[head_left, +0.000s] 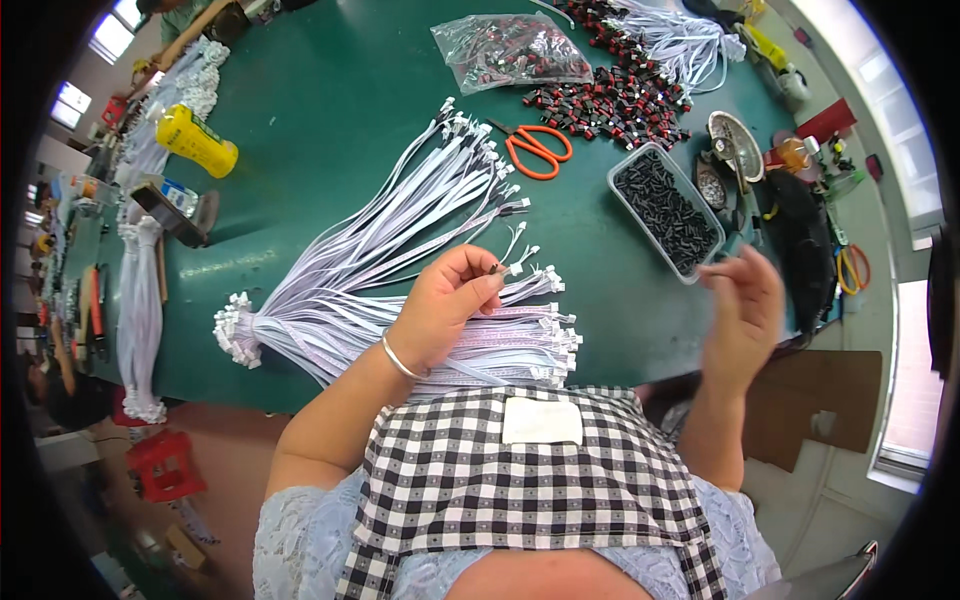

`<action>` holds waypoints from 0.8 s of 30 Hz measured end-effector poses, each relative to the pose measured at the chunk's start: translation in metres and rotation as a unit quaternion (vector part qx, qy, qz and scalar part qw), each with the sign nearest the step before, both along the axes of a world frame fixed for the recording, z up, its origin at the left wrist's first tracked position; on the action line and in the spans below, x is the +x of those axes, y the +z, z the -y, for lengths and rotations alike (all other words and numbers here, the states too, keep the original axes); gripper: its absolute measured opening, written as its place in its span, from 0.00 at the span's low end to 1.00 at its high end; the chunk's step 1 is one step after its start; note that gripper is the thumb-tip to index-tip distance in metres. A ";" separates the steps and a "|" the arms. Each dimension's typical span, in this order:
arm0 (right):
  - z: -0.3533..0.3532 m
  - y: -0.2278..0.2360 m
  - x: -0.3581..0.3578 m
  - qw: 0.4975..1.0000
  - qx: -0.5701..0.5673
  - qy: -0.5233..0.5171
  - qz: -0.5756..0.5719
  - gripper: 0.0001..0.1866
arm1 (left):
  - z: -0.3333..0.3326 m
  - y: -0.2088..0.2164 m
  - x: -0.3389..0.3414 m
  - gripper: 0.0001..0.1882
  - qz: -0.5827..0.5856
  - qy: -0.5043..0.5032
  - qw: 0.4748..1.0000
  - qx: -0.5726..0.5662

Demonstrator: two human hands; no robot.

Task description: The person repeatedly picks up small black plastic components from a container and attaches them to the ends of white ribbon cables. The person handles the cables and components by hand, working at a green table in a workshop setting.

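My left hand (445,305), with a bangle at the wrist, is closed in a pinch on a thin white cable whose small white connector (515,269) sticks out past the fingertips. Under and around it fans a bundle of flat white cables (350,270), gathered at the left by a cluster of white plugs (237,328). My right hand (740,315) is raised at the near right corner of a clear plastic box (648,238) full of short black tube-like pieces (668,208). Its fingers are curled together and slightly blurred; anything between them is too small to make out.
Orange-handled scissors (538,152) lie beyond the cables on the green table (330,75). Farther off are a heap of red-and-black parts (625,105) and a clear bag (510,50). A yellow bottle (197,140) stands at left, a metal dish (735,145) at right.
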State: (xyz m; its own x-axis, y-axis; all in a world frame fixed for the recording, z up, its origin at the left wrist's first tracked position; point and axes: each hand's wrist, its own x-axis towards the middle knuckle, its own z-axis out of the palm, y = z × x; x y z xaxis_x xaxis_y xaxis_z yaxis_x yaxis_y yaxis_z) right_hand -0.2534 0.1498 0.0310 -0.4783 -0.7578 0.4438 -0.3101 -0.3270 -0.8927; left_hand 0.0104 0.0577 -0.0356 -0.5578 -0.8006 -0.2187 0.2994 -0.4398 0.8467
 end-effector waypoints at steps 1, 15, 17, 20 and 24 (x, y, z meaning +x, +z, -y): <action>0.010 0.001 0.018 0.998 0.014 0.066 -0.011 0.19 | 0.000 -0.001 0.002 0.04 -0.013 -0.002 1.000 0.003; 0.049 -0.033 0.101 0.964 0.119 0.237 0.018 0.26 | 0.001 0.004 0.009 0.08 -0.027 -0.036 0.999 0.010; 0.049 -0.036 0.101 0.966 0.112 0.231 -0.012 0.26 | 0.001 0.002 0.009 0.08 -0.025 -0.040 0.999 0.007; 0.052 -0.034 0.099 0.971 0.084 0.211 -0.080 0.27 | 0.002 0.003 0.007 0.08 -0.003 -0.046 0.999 -0.010; 0.056 -0.028 0.095 0.964 0.072 0.211 -0.143 0.29 | 0.002 0.004 0.006 0.07 0.017 -0.054 0.998 -0.030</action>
State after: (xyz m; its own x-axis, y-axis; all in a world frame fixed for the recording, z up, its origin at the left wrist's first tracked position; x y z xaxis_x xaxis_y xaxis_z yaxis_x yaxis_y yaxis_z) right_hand -0.1581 0.0938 0.0029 0.0135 -0.9220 0.3869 -0.4168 -0.3569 -0.8360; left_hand 0.0166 0.0559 -0.0312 -0.6349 -0.7482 -0.1924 0.2228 -0.4158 0.8817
